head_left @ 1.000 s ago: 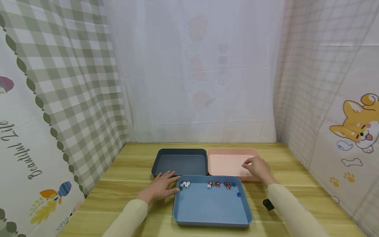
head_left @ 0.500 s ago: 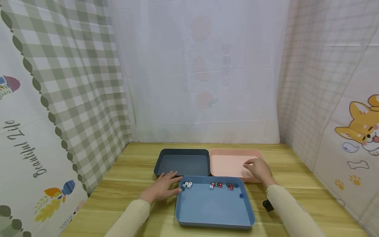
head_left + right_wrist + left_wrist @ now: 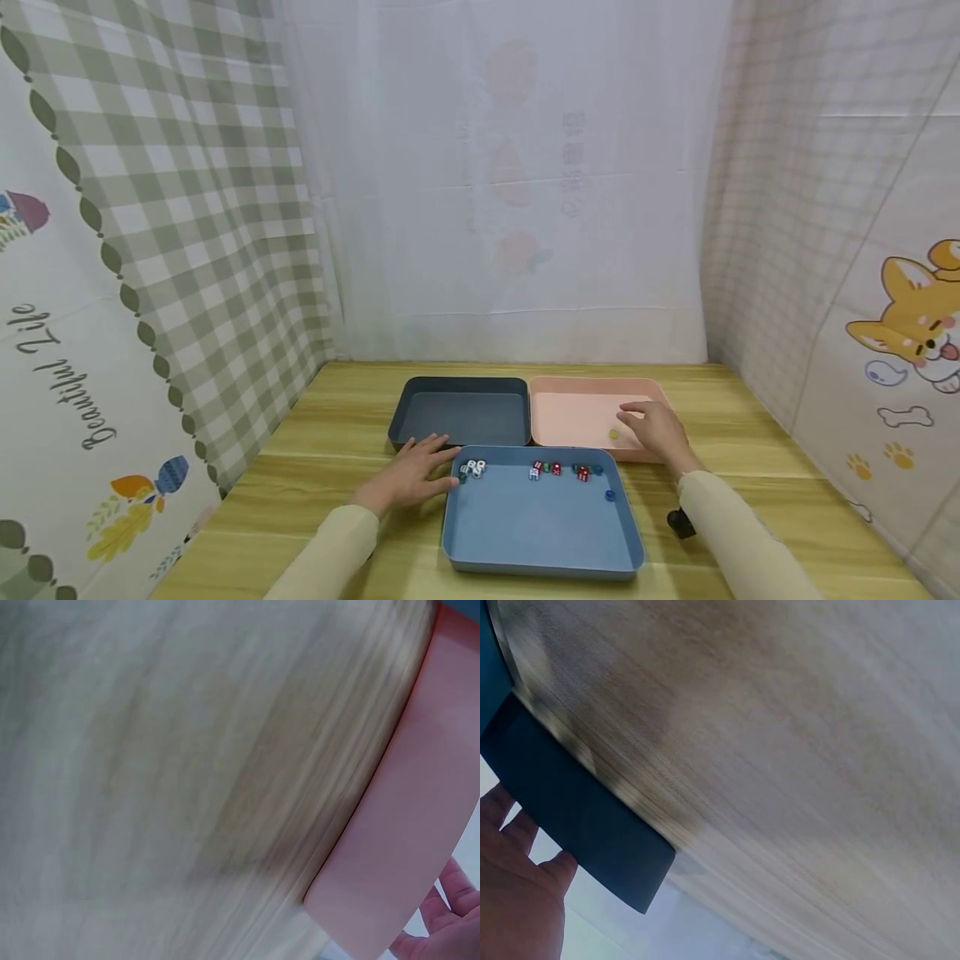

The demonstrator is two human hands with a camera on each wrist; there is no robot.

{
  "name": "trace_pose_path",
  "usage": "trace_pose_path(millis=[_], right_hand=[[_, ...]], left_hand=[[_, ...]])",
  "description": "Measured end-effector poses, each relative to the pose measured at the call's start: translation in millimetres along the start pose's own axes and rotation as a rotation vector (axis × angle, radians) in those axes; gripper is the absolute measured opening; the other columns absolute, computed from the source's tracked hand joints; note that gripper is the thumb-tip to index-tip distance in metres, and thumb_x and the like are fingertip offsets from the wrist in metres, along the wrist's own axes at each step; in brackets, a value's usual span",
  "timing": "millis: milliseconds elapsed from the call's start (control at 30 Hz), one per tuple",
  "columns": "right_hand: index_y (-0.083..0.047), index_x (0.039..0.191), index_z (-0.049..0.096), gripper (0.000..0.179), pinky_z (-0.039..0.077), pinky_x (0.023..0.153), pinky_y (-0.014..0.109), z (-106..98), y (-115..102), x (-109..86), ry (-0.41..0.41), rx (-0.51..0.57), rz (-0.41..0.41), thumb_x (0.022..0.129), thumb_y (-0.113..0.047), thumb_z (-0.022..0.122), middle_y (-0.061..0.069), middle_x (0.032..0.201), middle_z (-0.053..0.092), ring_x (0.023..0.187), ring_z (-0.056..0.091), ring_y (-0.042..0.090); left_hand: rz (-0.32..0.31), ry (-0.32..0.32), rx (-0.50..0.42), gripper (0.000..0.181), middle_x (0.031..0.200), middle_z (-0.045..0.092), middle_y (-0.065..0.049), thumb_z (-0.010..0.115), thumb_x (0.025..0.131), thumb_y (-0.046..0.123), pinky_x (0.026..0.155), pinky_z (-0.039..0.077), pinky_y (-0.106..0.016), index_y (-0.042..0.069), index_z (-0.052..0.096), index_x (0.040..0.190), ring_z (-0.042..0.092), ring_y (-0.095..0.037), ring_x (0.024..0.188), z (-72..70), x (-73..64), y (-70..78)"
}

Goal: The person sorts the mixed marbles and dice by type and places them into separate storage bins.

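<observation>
Straight ahead of me, at twelve o'clock, hangs a white curtain (image 3: 615, 250), with faint shapes (image 3: 517, 252), probably fruit, on it. At ten I see green-and-white checked cloth (image 3: 202, 158); at three, pale cloth with a cartoon dog (image 3: 926, 329). Towards six spreads my yellowish wood-grain tabletop (image 3: 330, 450), softly lit.

Left of the blue tray (image 3: 540, 533), the left sleeve (image 3: 326, 554) is long, plain and pale cream-yellow, ending at the wrist. Right of the tray, the right sleeve (image 3: 738, 533) has the same colour and cut. A small, blocky black piece (image 3: 681, 523) shows along its tray-facing edge. The left hand (image 3: 409, 475) and right hand (image 3: 655, 432) are bare.
</observation>
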State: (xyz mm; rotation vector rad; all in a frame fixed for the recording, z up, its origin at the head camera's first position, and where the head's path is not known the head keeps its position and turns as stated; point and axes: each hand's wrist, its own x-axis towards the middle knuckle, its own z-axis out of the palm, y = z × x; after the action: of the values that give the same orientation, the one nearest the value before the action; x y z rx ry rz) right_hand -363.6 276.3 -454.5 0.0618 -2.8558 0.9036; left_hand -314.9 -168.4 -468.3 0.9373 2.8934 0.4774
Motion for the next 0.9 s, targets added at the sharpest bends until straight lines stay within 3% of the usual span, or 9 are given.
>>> trace_pose_path(millis=[900], right_hand=[[0.004, 0.124, 0.067, 0.038, 0.041, 0.099, 0.062, -2.2, -3.4, -4.7, 0.004, 0.043, -0.116, 0.099, -0.025, 0.062, 0.028, 0.130, 0.059, 0.125, 0.048, 0.049]], left_hand=[[0.004, -0.013, -0.019, 0.063, 0.156, 0.034, -0.021, 0.054, 0.100, 0.049, 0.113, 0.014, -0.066, 0.011, 0.047, 0.149, 0.025, -0.043, 0.145, -3.5, -0.7, 2.4]])
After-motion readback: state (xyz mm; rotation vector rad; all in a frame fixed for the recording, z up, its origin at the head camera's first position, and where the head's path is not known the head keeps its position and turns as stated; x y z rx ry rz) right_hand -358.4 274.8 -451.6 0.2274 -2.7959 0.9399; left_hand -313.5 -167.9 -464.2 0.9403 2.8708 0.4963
